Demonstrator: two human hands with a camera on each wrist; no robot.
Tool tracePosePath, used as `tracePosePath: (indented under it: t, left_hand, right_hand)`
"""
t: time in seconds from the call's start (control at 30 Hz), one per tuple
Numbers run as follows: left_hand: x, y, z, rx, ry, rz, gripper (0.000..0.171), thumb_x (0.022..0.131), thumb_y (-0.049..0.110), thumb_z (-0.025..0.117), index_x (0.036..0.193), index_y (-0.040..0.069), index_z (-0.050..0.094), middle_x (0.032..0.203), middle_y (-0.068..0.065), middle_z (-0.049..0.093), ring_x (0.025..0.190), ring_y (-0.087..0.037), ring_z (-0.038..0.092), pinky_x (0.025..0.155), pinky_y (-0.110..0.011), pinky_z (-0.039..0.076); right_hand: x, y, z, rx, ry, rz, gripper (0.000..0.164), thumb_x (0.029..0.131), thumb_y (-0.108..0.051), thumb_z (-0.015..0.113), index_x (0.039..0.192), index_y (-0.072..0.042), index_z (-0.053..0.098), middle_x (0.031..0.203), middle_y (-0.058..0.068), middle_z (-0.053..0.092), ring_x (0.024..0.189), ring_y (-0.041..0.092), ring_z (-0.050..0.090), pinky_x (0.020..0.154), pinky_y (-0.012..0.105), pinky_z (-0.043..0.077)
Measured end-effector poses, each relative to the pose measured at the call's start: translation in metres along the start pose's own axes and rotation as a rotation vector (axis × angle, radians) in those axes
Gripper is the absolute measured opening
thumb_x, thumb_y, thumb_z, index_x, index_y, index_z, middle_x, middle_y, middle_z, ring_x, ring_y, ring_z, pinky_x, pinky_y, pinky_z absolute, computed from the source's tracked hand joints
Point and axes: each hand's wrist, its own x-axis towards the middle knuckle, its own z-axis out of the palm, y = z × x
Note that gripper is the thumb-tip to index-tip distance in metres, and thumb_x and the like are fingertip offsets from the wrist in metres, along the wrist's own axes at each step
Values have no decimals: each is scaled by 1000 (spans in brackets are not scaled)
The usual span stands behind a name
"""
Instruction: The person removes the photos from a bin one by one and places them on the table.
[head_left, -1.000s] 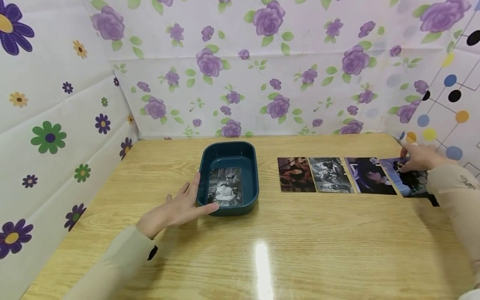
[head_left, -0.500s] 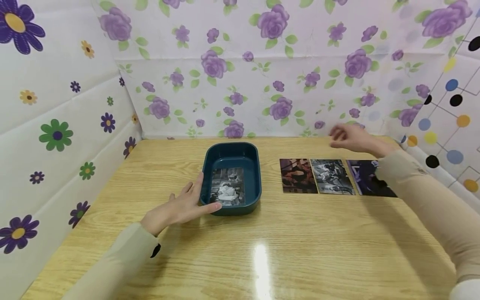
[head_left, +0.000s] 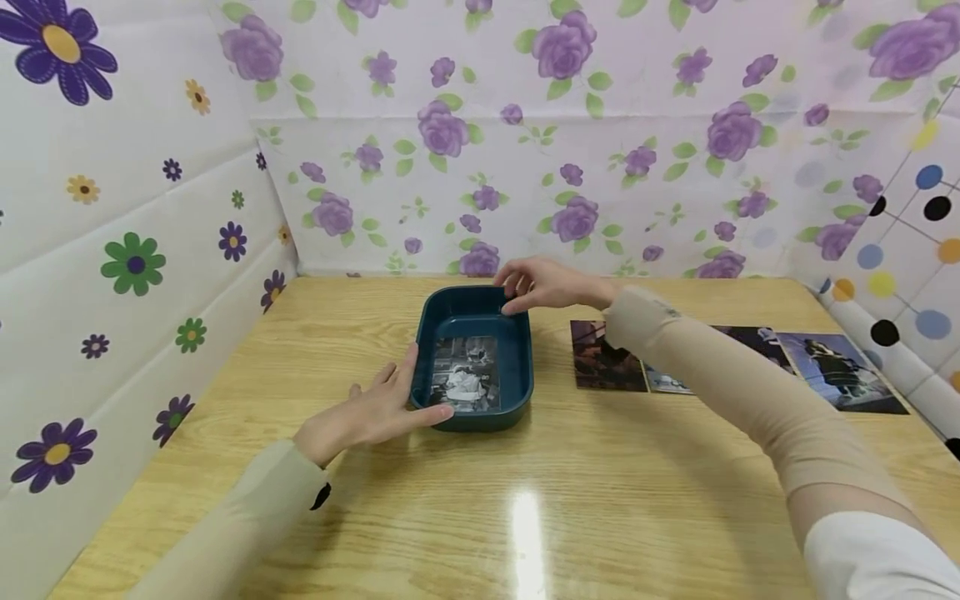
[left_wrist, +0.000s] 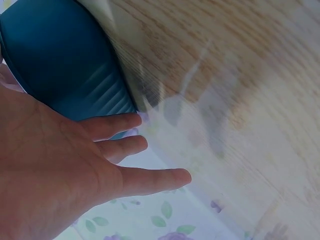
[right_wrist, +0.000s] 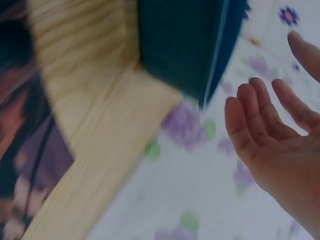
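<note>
A dark teal rectangular tub point(head_left: 480, 421) stands on the table, with a black-and-white photo print point(head_left: 465, 375) lying flat in its bottom. My left hand point(head_left: 367, 417) rests against the tub's near left corner, fingers spread along its side and thumb at the front rim. In the left wrist view, straight fingers point(left_wrist: 155, 181) lie beside the tub wall point(left_wrist: 75, 65). Over the far right corner of the tub is my right hand point(head_left: 543, 285), its fingers loosely bent. The right wrist view shows that palm point(right_wrist: 285, 145) holding nothing, close to the tub's rim point(right_wrist: 212, 65).
Several photo prints lie in a row right of the tub, from a reddish one point(head_left: 600, 367) to a bluish one point(head_left: 843, 375) at the right end. My right forearm point(head_left: 735, 375) passes over the row. Patterned cloth walls point(head_left: 637, 83) enclose the wooden table point(head_left: 615, 508).
My right hand has left the rightmost photo print and swept left, empty, to the tub's far right corner. The left hand stays at the tub. The head view has shifted slightly.
</note>
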Motion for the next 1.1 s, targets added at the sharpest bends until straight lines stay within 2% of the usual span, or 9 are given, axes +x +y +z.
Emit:
tracePosePath:
  t: [0.1, 0.2, 0.33, 0.47, 0.67, 0.93, 1.1]
  left_hand:
    - [0, 0, 0, 2, -5, -2, 115, 79, 85, 40, 151, 24, -26, 163, -13, 7, 151, -37, -1, 104, -79, -1]
    - [1, 0, -1, 5, -6, 3, 115, 80, 84, 41, 151, 23, -25, 163, -14, 8, 151, -37, -1, 104, -79, -1]
    - [2, 0, 0, 3, -6, 8, 115, 79, 84, 41, 151, 24, -26, 163, -14, 11, 151, -36, -1, 104, -79, -1]
    - [2, 0, 1, 3, -5, 8, 115, 79, 84, 41, 151, 24, -26, 163, -13, 11, 151, -36, -1, 104, -79, -1]
    - [1, 0, 2, 4, 0, 8, 115, 79, 84, 41, 151, 24, -25, 162, -13, 13, 151, -35, -1, 104, -79, -1]
    - [2, 0, 2, 0, 1, 6, 116, 80, 83, 42, 151, 22, -25, 163, -14, 10, 151, -35, 0, 104, -79, 0]
    - [1, 0, 1, 7, 2, 4, 116, 79, 84, 42, 151, 23, -25, 163, -14, 10, 151, -36, 0, 104, -80, 1]
  right_hand:
    - [22, -9, 19, -82, -143, -7, 57, 86, -24, 74, 135, -6, 51, 125, 22, 56, 107, 32, 55, 92, 40, 47]
    - [40, -15, 34, -171, -266, 36, 64, 83, -27, 77, 138, -8, 48, 130, 21, 50, 115, 34, 49, 93, 42, 44]
    - [57, -16, 51, -326, -335, 106, 71, 78, -36, 81, 137, -14, 49, 131, 15, 50, 117, 29, 47, 94, 42, 45]
    - [66, -12, 64, -423, -344, 161, 80, 72, -48, 82, 136, -15, 48, 131, 11, 50, 117, 26, 46, 97, 40, 45]
    - [66, -12, 76, -530, -322, 153, 85, 67, -57, 82, 130, -11, 49, 124, 9, 48, 108, 24, 43, 94, 37, 42]
    - [60, -16, 79, -454, -249, 144, 82, 69, -48, 84, 129, -8, 44, 118, 11, 49, 103, 24, 47, 90, 37, 44]
    - [58, -18, 81, -479, -226, 168, 95, 69, -47, 84, 143, -6, 39, 134, 16, 44, 119, 28, 42, 103, 41, 40]
